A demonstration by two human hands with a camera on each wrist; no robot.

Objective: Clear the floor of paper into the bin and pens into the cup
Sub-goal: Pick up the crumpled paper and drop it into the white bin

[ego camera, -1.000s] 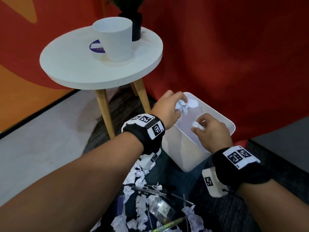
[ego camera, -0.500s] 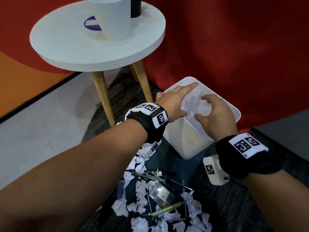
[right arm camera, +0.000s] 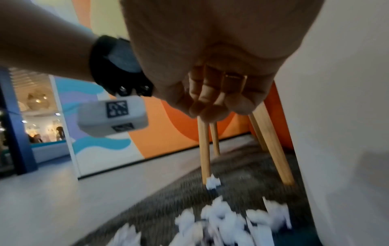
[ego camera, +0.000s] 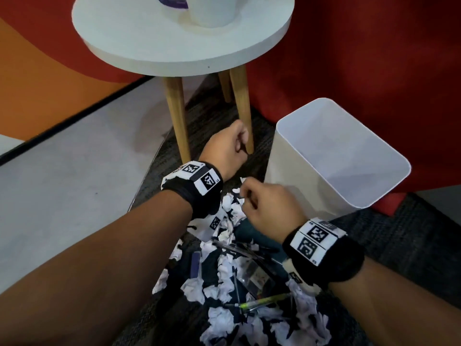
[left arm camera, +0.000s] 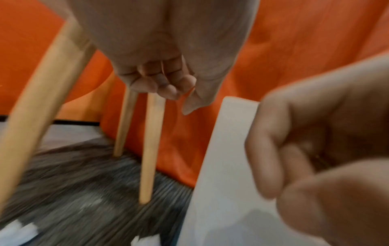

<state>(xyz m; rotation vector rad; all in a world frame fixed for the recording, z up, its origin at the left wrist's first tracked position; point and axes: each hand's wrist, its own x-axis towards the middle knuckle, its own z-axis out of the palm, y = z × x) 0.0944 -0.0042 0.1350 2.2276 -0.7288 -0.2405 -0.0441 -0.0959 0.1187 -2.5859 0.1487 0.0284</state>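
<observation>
Left hand (ego camera: 228, 151) and right hand (ego camera: 267, 203), both curled and empty, at the far edge of the paper scraps (ego camera: 224, 270) (bin (ego camera: 287, 176) wall just right, bare floor (ego camera: 74, 183) left)

I see a dark grey woven carpet (ego camera: 411, 245) carrying a heap of crumpled white paper scraps (ego camera: 222, 318) mixed with pens (ego camera: 264, 301) near its left edge. A white plastic waste bin (ego camera: 294, 171) stands just right of them, a round white wooden-legged table (ego camera: 174, 63) behind.

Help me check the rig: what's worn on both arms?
No sleeves. Left wristband and right wristband are black, topped with white tags bearing black square codes. A white coded box hangs under the left one. Gold ring on the right hand.
</observation>
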